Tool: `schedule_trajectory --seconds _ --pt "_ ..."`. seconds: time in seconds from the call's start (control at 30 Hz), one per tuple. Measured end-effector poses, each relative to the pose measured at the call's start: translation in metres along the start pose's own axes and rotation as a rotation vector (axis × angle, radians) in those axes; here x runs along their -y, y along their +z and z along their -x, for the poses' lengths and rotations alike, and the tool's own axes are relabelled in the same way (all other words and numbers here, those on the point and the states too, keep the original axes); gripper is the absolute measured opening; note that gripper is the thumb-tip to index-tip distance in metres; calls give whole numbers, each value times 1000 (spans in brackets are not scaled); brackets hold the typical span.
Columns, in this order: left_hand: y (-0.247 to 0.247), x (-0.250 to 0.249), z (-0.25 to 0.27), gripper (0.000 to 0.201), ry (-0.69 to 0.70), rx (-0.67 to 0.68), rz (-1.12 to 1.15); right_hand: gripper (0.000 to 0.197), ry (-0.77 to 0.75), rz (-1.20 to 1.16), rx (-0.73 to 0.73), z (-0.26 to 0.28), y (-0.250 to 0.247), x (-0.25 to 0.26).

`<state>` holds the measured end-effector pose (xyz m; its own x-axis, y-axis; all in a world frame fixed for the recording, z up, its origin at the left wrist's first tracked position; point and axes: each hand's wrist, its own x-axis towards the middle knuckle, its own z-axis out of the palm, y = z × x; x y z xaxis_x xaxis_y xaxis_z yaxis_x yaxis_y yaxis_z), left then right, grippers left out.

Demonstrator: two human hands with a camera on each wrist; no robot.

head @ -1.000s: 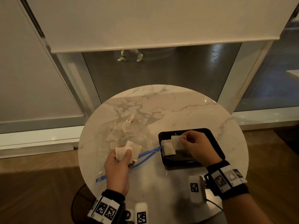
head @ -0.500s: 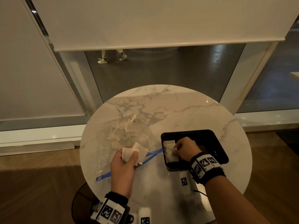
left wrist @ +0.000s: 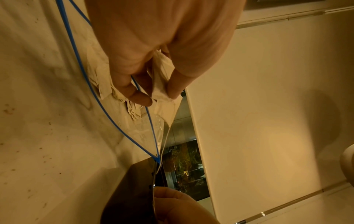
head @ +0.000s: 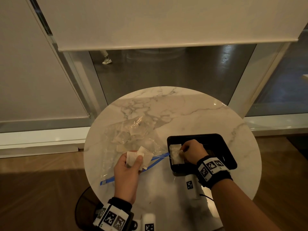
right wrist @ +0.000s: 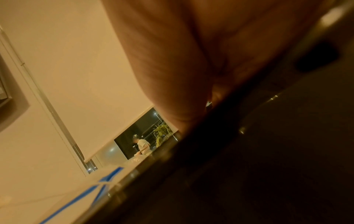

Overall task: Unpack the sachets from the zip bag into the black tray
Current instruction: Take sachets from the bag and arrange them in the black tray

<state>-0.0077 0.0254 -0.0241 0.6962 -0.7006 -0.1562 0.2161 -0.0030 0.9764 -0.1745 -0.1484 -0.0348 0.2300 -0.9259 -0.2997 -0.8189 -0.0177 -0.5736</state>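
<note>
The right hand (right wrist: pixel 187 63) is filling most of the right wrist view, so its fingers are hiding and the black tray (right wrist: pixel 268 166) is looking dark and blurry. In the head view, the right hand (head: pixel 193 151) is covering part of the sachets (head: pixel 175 154) in the tray. How many sachets are staying inside the clear zip bag (head: pixel 131 135) is too hard to tell.

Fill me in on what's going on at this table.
A person is moving sachets from a zip bag into a black tray. The left hand holds a few sachets over the bag's mouth. The right hand is in the tray, setting sachets down at its left end. More remain in the bag.
</note>
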Motion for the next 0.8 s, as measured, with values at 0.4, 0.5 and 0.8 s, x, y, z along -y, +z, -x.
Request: schedule_trajectory --seconds 0.4,0.5,0.8 --pt "5 -4 8 13 49 53 -49 10 -72 -233 -146 25 -18 -7" --pt "13 -5 13 16 29 104 -38 13 -187 -422 -124 55 -18 8" --pt "25 -15 26 20 -52 294 -25 15 -298 -702 323 95 -16 19"
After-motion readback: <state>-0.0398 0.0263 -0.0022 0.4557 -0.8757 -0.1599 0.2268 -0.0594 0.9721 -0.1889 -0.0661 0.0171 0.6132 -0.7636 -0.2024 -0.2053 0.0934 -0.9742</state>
